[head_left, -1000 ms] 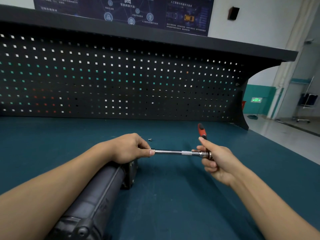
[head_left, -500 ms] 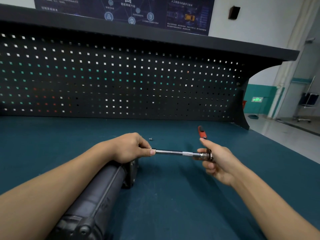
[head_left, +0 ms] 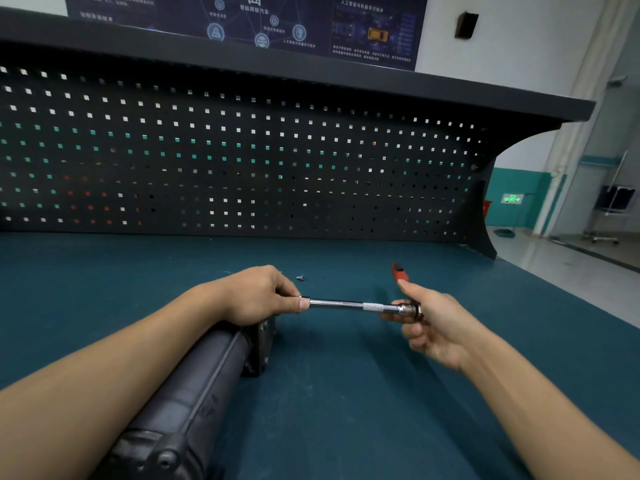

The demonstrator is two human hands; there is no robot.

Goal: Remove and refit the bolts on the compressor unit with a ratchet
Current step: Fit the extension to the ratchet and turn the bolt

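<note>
The compressor unit (head_left: pixel 194 393) is a long, dark grey cylinder with a dull, scuffed skin. It lies on its side, running from the lower left of view away to a squarish end flange.

The left hand (head_left: pixel 256 296) sits over that far end with its fingers curled. Its thumb and forefinger pinch the tip of a chrome extension bar (head_left: pixel 346 304), and what the tip meets is hidden under the hand. The bar has a knurled band and runs level to the right of the compressor unit, clear of the bench, to the ratchet (head_left: pixel 410 309). The right hand (head_left: pixel 436 323) grips the ratchet's head with curled fingers, its uppermost digit straight along the red handle (head_left: pixel 398 270).

A small loose bolt (head_left: pixel 300 278) lies just beyond the compressor unit's far end.

A teal mat (head_left: pixel 346 410) covers the bench beneath the compressor unit. Behind the unit stands a black pegboard (head_left: pixel 242 161) under a shelf, with a dark poster (head_left: pixel 259 22) above on a white wall. Far to its right are a pale floor and a green exit sign (head_left: pixel 512 199).
</note>
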